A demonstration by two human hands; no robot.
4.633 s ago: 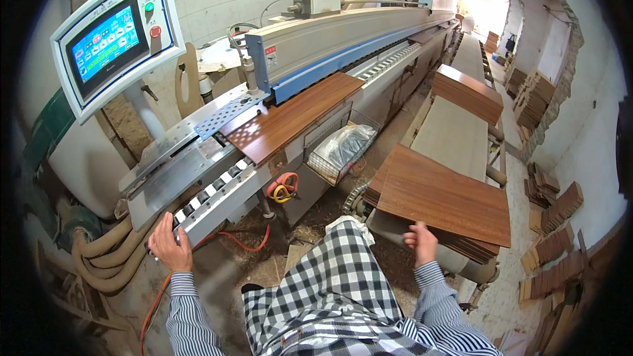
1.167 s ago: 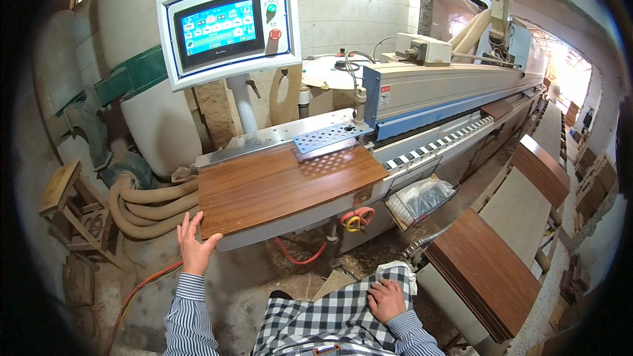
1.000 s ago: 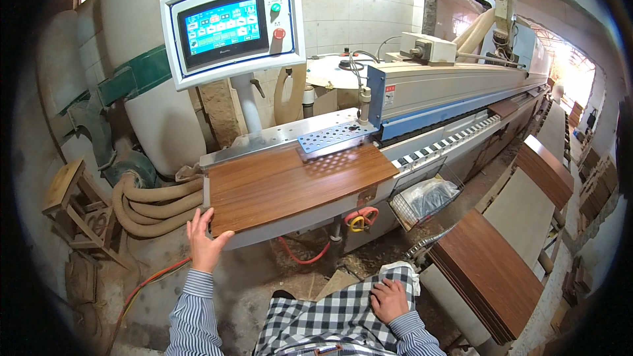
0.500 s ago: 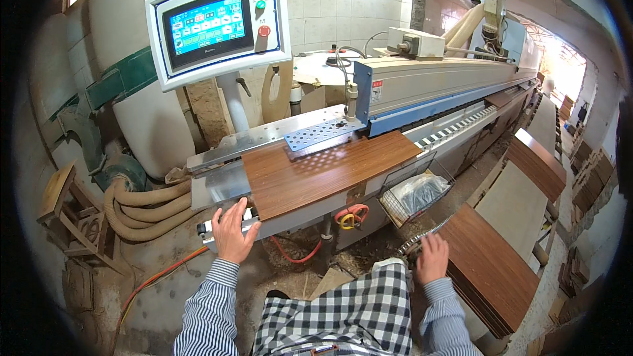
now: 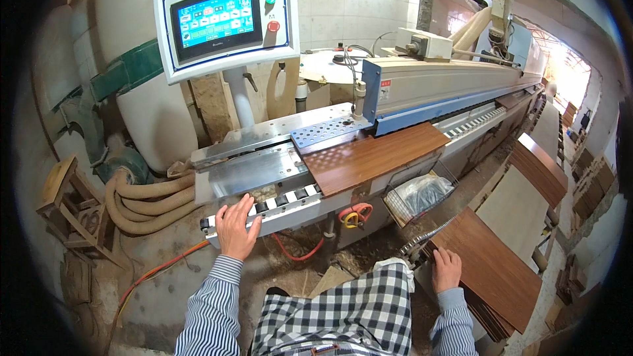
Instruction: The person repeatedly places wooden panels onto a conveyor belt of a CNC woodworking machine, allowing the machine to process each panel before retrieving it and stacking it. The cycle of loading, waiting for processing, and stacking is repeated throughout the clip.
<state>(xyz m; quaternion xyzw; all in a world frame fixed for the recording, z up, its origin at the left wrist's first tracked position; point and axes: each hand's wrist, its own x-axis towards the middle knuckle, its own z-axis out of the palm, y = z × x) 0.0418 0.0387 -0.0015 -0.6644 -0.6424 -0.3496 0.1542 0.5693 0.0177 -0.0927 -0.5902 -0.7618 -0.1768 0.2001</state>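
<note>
My left hand [image 5: 237, 227] rests with spread fingers on the black-and-white roller rail [image 5: 280, 202] along the machine's front edge, holding nothing. A brown wood-grain panel [image 5: 376, 158] lies flat on the machine bed, right of that hand and apart from it. Its back edge runs under a blue perforated plate [image 5: 330, 133]. My right hand [image 5: 446, 270] is at the near left edge of a stack of brown panels [image 5: 498, 267], its fingers loosely bent over the top one. The underside of this hand is hidden, and no firm grip shows.
A control screen [image 5: 217, 23] with green and red buttons stands on a post at the back left. A wire basket [image 5: 422, 196] with a plastic bag and yellow-and-red-handled scissors [image 5: 356, 215] hang along the machine's front. Ribbed hoses [image 5: 151, 207] and a wooden stool [image 5: 72, 201] are at left.
The panel on the machine has slid right and away from my left hand, uncovering more of the roller rail. My right hand has moved down and right onto the stack's edge.
</note>
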